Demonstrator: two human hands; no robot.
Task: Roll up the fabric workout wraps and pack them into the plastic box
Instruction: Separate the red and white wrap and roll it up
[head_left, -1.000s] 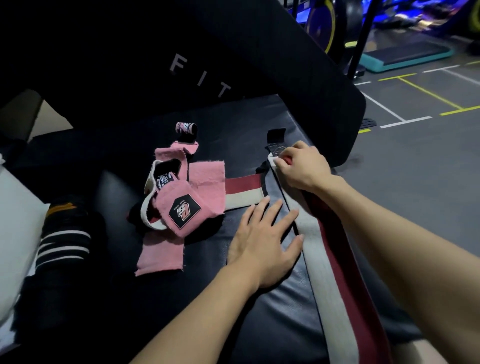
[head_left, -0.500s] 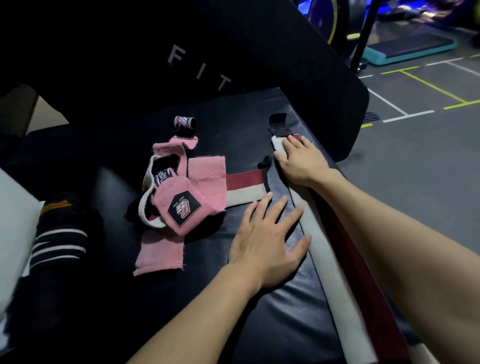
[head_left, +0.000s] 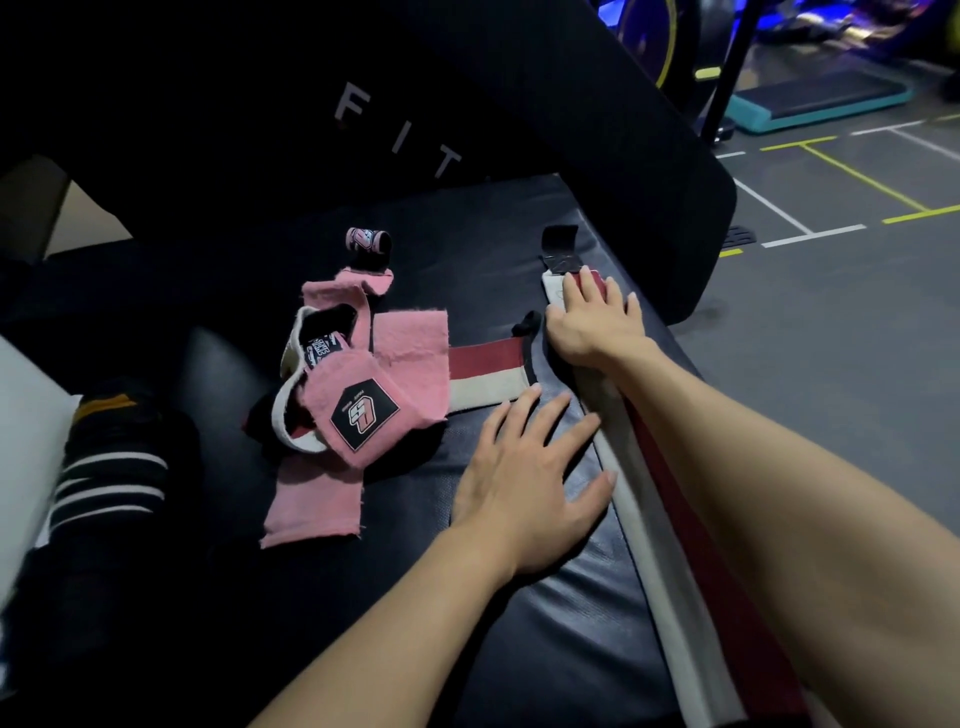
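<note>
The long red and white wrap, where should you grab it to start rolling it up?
Probably at its far end, by the black tab. The red and white wrap lies flat and straight along the bench, so that end is free to pinch from above and curl toward you. The right hand presses flat there; the left hand lies flat beside the strip.

Gym interior. A padded black bench (head_left: 519, 597) with a raised backrest (head_left: 467, 104) lettered "FIT"; rubber floor (head_left: 831, 338) marked with yellow and white lines; a teal step platform (head_left: 815, 106) and a yellow-rimmed wheel (head_left: 660, 41) behind.
</note>
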